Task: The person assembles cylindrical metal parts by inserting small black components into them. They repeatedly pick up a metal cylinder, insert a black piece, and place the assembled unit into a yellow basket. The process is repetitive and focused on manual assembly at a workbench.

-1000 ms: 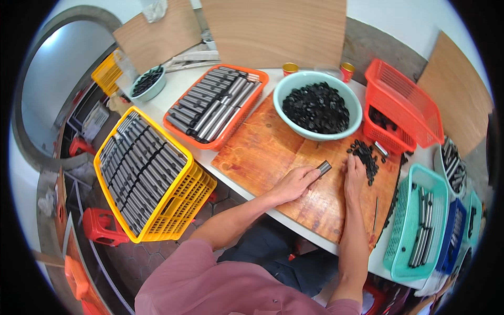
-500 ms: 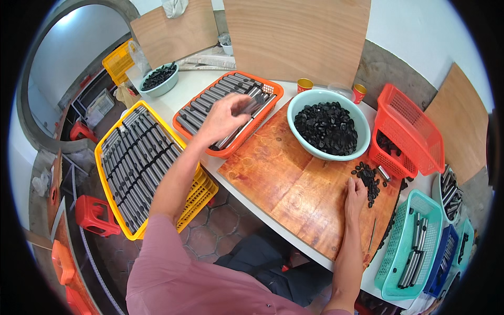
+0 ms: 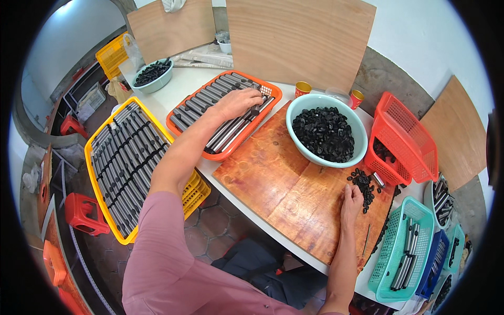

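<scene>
A white worktop (image 3: 181,84) stood by a white wall (image 3: 420,47); tubes (image 3: 206,98) lay beneath the left fingers (image 3: 254,96), black pieces (image 3: 363,181) beside the right fingers (image 3: 348,192), both grips unclear.

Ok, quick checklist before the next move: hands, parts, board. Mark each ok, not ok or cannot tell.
1. Left hand over the orange basket of metal tubes: ok.
2. Left hand free of any tube: cannot tell, its fingertips are hidden.
3. Right hand beside the loose black pieces: ok. Whether it pinches one: cannot tell.
4. Pale blue bowl stocked with black pieces: ok, well heaped.
5. All black pieces off the board: not ok, a loose pile lies near the right hand.
6. Thin rod apart from the right hand: ok, it lies by the right forearm.
</scene>
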{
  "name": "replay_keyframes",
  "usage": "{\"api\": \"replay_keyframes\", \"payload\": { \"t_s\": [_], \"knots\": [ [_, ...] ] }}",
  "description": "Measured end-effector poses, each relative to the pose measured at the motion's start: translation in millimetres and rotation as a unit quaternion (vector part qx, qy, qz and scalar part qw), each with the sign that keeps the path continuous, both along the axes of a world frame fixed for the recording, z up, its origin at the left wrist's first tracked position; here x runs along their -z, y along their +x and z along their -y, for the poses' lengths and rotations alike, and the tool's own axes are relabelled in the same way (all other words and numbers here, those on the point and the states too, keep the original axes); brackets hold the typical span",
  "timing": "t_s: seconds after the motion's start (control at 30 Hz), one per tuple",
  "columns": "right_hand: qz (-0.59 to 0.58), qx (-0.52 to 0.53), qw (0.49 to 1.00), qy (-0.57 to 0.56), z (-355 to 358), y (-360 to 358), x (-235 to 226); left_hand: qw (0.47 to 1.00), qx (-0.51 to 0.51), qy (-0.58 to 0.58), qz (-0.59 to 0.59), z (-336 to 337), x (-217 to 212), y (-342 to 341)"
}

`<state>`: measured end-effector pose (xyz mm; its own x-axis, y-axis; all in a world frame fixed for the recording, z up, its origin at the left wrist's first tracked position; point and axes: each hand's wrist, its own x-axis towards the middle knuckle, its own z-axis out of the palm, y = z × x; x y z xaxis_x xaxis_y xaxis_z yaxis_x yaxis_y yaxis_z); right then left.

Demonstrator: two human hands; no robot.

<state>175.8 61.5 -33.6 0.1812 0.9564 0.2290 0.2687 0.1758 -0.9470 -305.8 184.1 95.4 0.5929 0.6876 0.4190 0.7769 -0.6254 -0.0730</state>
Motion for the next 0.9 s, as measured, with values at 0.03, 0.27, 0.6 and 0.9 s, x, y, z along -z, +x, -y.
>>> {"api": "replay_keyframes", "payload": {
  "t_s": [0.03,0.27,0.6,0.9],
  "knots": [
    [-0.003,-0.004,1.0,-0.003,0,0,-1,1.0,0.007,0.0,-0.023,-3,2,-4],
    [0.004,0.0,1.0,-0.027,5,-1,-10,0.983,-0.126,-0.029,0.133,-9,12,-14],
    [0.003,-0.002,1.0,-0.02,3,-3,-8,0.891,-0.363,-0.067,0.264,-18,26,0],
    [0.033,0.009,0.999,-0.005,3,-3,-6,0.914,-0.271,-0.095,0.288,-23,34,30]
  ]
}}
